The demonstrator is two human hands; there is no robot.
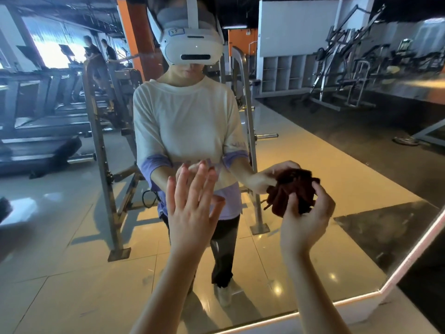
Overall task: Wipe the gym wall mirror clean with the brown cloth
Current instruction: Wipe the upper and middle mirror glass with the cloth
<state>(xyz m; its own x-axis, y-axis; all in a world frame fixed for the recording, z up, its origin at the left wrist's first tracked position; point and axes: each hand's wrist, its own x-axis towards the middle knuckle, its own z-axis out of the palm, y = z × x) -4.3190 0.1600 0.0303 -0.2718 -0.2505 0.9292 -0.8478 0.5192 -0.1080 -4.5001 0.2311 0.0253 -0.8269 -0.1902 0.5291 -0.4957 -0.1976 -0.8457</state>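
At the mirror [72, 213], which fills nearly the whole view, the only container is a reflected one: a white shelf [286, 73] of open compartments far back on the right, too small and dim to tell what they hold. One cloth [301, 186], dark brown and bunched into a ball, sits in the right hand [305, 222]. That hand's grip is closed round it from below, thumb and curled fingers pressed into the folds, and a frayed end hangs out on the left. The cloth is raised close to the glass, where it merges with its own reflection, so I cannot tell whether it touches. The left hand [192, 208], the second of two hands in view, has its grip wide open and holds nothing. Its fingers are straight and slightly spread, palm toward the glass, and the fingertips meet their reflection, though contact is unclear. Both forearms rise from the bottom edge and cover part of the reflected legs and floor [313, 145], which is pale, glossy tile. One person stands reflected at centre in a white headset [192, 47], with a steel rack [101, 153] just behind. A row of treadmills [48, 126] runs along the left, with two people [96, 54] at its far end. Several machines [342, 68] stand on dark flooring at the right. A pale lit edge [361, 297] borders the glass at lower right.
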